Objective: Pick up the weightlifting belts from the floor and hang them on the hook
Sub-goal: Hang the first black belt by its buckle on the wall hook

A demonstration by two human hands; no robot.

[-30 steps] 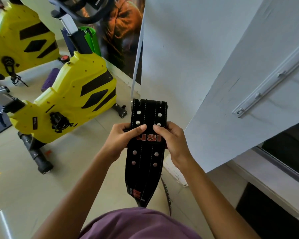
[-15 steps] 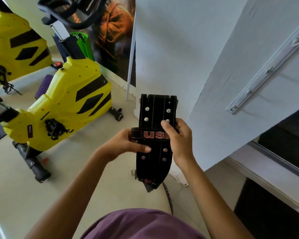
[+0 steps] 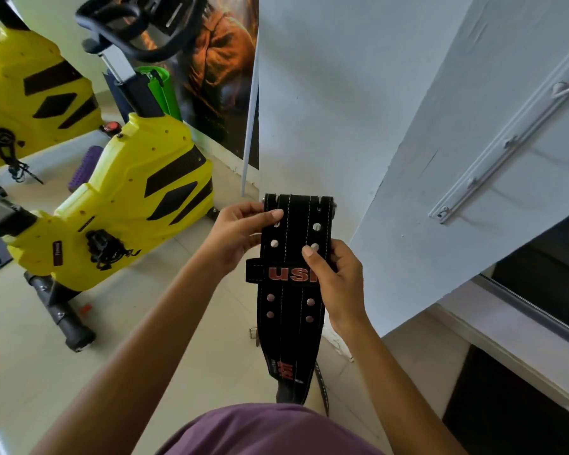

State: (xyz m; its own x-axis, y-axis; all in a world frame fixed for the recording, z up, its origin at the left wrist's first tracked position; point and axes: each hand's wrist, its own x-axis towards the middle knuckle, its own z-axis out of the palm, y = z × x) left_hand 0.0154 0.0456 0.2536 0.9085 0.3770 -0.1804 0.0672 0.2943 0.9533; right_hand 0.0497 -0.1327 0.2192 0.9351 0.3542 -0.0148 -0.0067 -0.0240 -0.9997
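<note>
While pinching the black weightlifting belt [image 3: 294,274] with left hand [image 3: 240,233] and right hand [image 3: 337,284], could drop it: loose tail swinging, hook rail [image 3: 513,139] well apart.

Both hands hold a black weightlifting belt [image 3: 296,290] upright: the left hand [image 3: 237,234] grips its upper left edge, the right hand [image 3: 337,284] its right side. A yellow exercise bike [image 3: 119,211] stands left, a white hook rail [image 3: 513,139] on the wall right.

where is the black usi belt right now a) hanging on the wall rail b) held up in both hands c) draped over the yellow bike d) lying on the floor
b, the left hand and right hand each grip a side of the weightlifting belt, off the floor and short of the hook rail.
</note>
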